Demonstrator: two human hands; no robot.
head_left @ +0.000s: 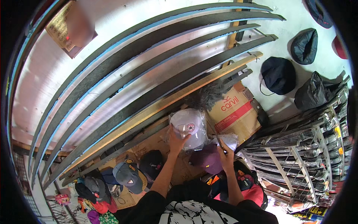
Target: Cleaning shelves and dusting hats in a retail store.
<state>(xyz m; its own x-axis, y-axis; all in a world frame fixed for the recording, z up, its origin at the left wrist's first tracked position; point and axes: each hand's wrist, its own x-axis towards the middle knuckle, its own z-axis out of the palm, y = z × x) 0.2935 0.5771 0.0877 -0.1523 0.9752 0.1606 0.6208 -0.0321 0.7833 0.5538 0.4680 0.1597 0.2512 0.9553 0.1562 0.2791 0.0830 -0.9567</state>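
My left hand (178, 142) is closed around the lower left side of a white baseball cap (186, 123) in clear plastic, which has a round star badge. In my right hand (226, 154) is a thin, dark stick (213, 125) that slants up to the left. Beneath the right hand lies a purple cap (208, 159), with a white plastic-wrapped item (230, 141) just beyond it. A black cap (151, 164) and a grey-blue cap (127, 175) with a tan edge rest left of my left forearm.
Long dark slatted shelves (179, 50) cross the wall ahead. A cardboard box (237, 109) stands beyond the right hand, near a dark feathery duster head (211, 93). Dark hats (278, 75) hang at the upper right, above a metal rack (303, 168) of wrapped goods. More caps (95, 187) are piled at lower left.
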